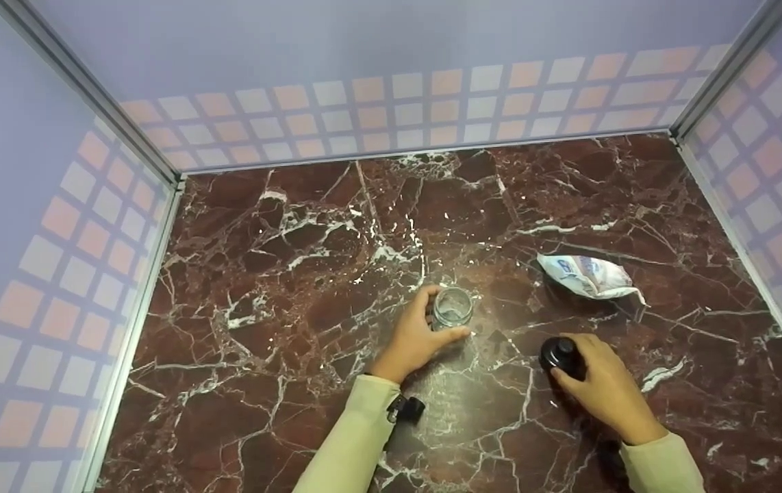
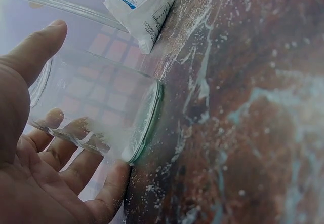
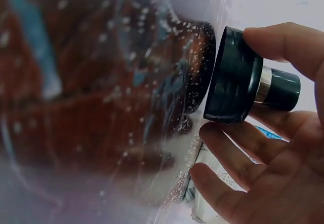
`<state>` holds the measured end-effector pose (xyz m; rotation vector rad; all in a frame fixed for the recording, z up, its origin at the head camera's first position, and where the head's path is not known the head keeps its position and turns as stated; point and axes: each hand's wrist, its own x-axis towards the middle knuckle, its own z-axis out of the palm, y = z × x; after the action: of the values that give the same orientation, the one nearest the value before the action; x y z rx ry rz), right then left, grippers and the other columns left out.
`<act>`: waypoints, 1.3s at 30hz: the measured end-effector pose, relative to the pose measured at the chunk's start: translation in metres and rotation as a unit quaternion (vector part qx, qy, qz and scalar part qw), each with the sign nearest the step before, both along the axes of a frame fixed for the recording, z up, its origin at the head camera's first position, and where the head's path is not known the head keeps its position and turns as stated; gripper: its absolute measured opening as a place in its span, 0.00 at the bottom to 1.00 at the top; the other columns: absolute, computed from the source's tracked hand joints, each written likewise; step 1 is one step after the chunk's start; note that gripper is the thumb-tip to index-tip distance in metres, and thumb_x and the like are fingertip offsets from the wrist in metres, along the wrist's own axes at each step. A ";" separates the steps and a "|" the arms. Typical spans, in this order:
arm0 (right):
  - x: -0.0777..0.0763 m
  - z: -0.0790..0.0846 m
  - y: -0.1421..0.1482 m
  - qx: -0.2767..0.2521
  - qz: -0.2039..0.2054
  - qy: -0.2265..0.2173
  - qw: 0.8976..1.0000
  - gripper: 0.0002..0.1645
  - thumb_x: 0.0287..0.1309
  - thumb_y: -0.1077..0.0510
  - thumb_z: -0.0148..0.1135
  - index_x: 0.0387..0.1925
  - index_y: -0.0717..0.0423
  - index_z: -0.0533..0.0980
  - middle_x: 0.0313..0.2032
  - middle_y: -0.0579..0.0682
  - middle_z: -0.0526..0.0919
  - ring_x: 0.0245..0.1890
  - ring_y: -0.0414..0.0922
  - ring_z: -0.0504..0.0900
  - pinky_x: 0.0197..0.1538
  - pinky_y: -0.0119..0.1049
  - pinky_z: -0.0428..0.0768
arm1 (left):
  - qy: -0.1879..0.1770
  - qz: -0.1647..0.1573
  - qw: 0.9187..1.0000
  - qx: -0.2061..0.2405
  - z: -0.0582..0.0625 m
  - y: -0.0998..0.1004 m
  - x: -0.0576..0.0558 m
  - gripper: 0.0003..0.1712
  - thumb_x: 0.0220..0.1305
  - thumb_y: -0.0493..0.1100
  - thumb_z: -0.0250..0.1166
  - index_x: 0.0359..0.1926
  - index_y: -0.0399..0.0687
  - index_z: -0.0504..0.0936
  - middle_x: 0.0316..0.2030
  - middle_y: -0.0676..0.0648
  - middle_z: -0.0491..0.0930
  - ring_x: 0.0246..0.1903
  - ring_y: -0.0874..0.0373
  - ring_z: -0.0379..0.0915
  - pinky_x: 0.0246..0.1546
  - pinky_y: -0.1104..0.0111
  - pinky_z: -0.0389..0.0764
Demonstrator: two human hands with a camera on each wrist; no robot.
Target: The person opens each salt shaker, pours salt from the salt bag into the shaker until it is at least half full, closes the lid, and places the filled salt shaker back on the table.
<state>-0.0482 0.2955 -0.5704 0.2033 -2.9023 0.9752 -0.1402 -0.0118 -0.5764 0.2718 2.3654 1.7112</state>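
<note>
An uncovered clear glass jar (image 1: 452, 308) stands upright on the table. My left hand (image 1: 417, 341) holds it from the near left side, thumb on one side and fingers round the other. Some white residue shows inside the glass in the left wrist view. Further right, my right hand (image 1: 603, 383) grips a round black lid (image 3: 235, 79) between thumb and fingers. The lid has a black knob with a silver band, and its wide rim faces down, right at the tabletop.
A white packet (image 1: 589, 277) with blue print lies behind the right hand. White specks are scattered over the dark red marbled table (image 1: 261, 356). Panels with pink and white squares enclose the back wall (image 1: 391, 103) and both sides.
</note>
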 end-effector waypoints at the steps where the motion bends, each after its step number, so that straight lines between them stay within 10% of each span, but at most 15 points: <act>1: 0.000 0.000 0.001 -0.001 -0.001 -0.002 1.000 0.30 0.52 0.64 0.77 0.57 0.66 0.77 0.51 0.63 0.82 0.53 0.64 0.79 0.59 0.63 0.74 | 0.001 0.001 1.000 0.000 0.000 0.000 0.000 0.46 0.50 0.49 0.83 0.67 0.52 0.70 0.56 0.44 0.80 0.52 0.52 0.78 0.57 0.62 0.81; 39: -0.008 0.014 -0.001 0.052 -0.028 -0.030 0.998 0.29 0.55 0.55 0.78 0.55 0.63 0.80 0.51 0.62 0.82 0.52 0.66 0.81 0.56 0.66 0.76 | -0.013 0.020 1.000 0.000 0.002 0.003 0.005 0.47 0.49 0.52 0.83 0.68 0.59 0.69 0.58 0.46 0.79 0.55 0.52 0.79 0.58 0.60 0.82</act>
<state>-0.0567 0.2947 -0.5569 0.0985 -2.9980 0.8381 -0.1354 -0.0086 -0.5745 0.2032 2.3681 1.7224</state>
